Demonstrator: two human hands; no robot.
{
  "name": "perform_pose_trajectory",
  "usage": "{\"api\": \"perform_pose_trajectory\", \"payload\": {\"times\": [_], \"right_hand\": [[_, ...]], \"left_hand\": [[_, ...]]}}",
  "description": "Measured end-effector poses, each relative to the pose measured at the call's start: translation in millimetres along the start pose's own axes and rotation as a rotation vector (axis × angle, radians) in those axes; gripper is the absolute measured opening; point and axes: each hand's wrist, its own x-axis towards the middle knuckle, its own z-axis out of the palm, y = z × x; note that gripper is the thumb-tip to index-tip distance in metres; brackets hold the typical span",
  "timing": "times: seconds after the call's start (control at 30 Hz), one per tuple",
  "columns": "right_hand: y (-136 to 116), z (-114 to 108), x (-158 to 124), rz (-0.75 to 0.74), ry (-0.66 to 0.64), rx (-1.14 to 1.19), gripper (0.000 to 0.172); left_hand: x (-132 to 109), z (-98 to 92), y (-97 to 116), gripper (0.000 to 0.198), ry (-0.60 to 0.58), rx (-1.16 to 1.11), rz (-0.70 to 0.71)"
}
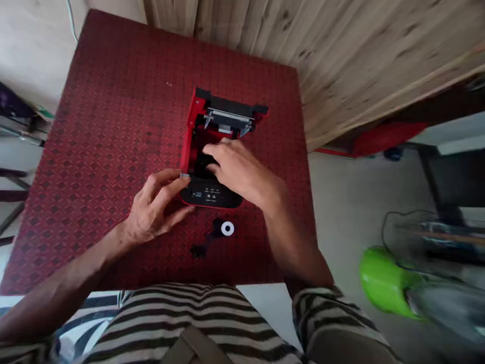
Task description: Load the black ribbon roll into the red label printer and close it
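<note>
A red and black machine that looks like a label printer (214, 199) stands on the table with its lid (231, 112) raised. My left hand (155, 202) grips the machine's front left corner, fingers on the top edge and thumb along the front. Inside the open compartment, my right hand (240, 169) reaches in with its fingers curled. Whatever its fingertips hold is hidden against the dark interior. In front of the machine lies a white ring-shaped disc (227, 222), with small black parts (197, 251) beside it.
The table (113, 126) has a red patterned cover. A wood-plank wall (246, 25) runs along its far side. On the floor to the right is a bright green container (382, 283), blurred, near a dark cable. Dark chair parts (13, 189) show at the left.
</note>
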Motion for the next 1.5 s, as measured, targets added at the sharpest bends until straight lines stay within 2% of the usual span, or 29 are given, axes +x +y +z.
{"api": "perform_pose_trajectory", "payload": {"times": [0.13, 0.23, 0.33, 0.43, 0.57, 0.6, 0.7, 0.77, 0.83, 1.0, 1.17, 1.3, 1.5], "right_hand": [[4.5, -12.4, -27.9, -0.230, 0.107, 0.140, 0.038], [7.7, -16.0, -46.5, -0.351, 0.132, 0.216, 0.029], [9.9, -12.1, -57.0, -0.358, 0.203, 0.202, 0.022], [9.5, -2.6, -59.4, -0.336, 0.341, 0.176, 0.016], [4.3, 11.8, -59.4, -0.312, 0.512, 0.173, 0.010], [2.7, 14.9, -59.9, -0.313, 0.550, 0.167, 0.011], [-1.6, 22.0, -63.9, -0.306, 0.622, 0.123, 0.019], [-4.1, 26.1, -68.9, -0.292, 0.627, 0.072, 0.019], [-6.5, 30.7, -75.0, -0.286, 0.628, -0.014, 0.021], [-11.7, 44.2, -84.2, -0.295, 0.755, -0.231, 0.022], [-13.3, 52.0, -83.0, -0.277, 0.849, -0.169, 0.018], [-12.9, 52.9, -84.4, -0.244, 0.800, -0.088, 0.024], [-11.4, 53.3, -86.8, -0.238, 0.775, -0.040, 0.024]], "left_hand": [[1.4, -1.2, -0.1, 0.070, -0.009, 0.003, -0.014], [3.6, -7.0, 1.0, 0.066, -0.018, -0.044, -0.041], [13.8, -19.9, -0.4, 0.061, -0.003, -0.115, -0.102], [41.6, -34.8, -9.2, 0.059, 0.025, -0.170, -0.182], [100.4, -38.5, -30.1, 0.072, 0.031, -0.093, -0.151], [114.0, -35.7, -34.3, 0.077, 0.004, -0.112, -0.109], [137.7, -25.3, -37.2, 0.070, -0.123, -0.274, -0.175], [136.9, -22.3, -31.1, 0.062, -0.111, -0.281, -0.164], [126.0, -24.1, -22.5, 0.055, -0.086, -0.238, -0.091], [88.3, -29.9, -13.2, 0.048, -0.171, -0.192, 0.054], [64.0, -21.4, -19.4, 0.060, -0.202, -0.140, 0.123], [56.7, -17.0, -20.0, 0.073, -0.188, -0.106, 0.160], [54.6, -12.9, -23.4, 0.068, -0.193, -0.041, 0.138]]}}
